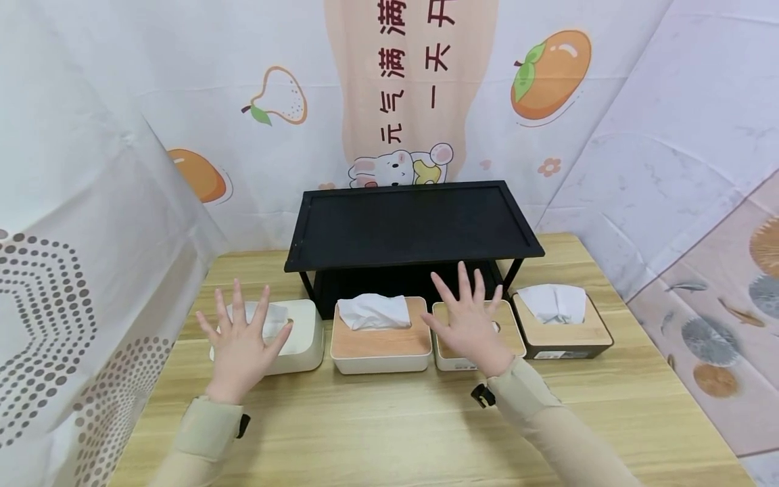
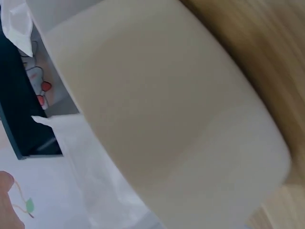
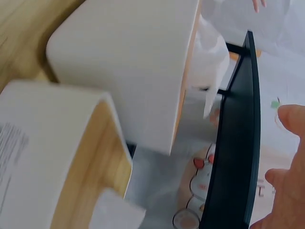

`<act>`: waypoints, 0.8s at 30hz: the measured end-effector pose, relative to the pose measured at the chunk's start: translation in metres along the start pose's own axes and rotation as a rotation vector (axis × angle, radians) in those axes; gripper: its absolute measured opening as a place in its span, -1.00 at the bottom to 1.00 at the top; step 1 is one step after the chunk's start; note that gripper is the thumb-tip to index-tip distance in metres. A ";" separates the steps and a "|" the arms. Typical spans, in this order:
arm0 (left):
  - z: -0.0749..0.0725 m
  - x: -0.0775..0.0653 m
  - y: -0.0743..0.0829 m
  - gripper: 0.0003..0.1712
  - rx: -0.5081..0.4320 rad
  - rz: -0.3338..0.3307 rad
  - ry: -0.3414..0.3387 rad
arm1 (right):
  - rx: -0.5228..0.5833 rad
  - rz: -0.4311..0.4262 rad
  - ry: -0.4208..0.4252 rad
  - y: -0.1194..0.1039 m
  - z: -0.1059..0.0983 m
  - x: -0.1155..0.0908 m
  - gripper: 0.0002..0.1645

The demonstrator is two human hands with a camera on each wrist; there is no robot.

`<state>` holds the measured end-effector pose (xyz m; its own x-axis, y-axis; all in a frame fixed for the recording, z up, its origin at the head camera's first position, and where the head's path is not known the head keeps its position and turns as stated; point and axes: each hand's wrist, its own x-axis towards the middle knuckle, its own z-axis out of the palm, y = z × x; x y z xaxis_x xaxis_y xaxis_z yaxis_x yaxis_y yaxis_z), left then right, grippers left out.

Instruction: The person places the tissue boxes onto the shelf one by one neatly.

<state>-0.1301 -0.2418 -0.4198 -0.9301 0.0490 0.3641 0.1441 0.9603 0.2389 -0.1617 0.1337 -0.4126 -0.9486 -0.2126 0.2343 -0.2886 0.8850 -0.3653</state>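
Tissue boxes [image 1: 380,345] stand before the black shelf [image 1: 414,223], left hand [image 1: 239,348] and right hand [image 1: 471,329] splayed near them, both grasping nothing, seemingly a free-handed step; any grip would call for curling the fingers.

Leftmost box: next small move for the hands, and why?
I'd probably lower the left hand and close it on the leftmost box. In the head view that hand is spread over the box, fingers straight, holding nothing; in the left wrist view its visible part shows apart from the box. So a grip seems to need that short approach first.
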 end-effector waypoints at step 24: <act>0.003 -0.045 -0.072 -0.17 0.027 -0.071 -0.085 | -0.053 -0.243 -0.193 -0.098 0.066 0.007 -0.19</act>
<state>-0.0999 -0.3123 -0.4562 -0.9631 0.0023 0.2691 0.0685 0.9692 0.2366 -0.1486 0.0186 -0.4349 -0.8614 -0.4906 0.1312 -0.5072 0.8181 -0.2711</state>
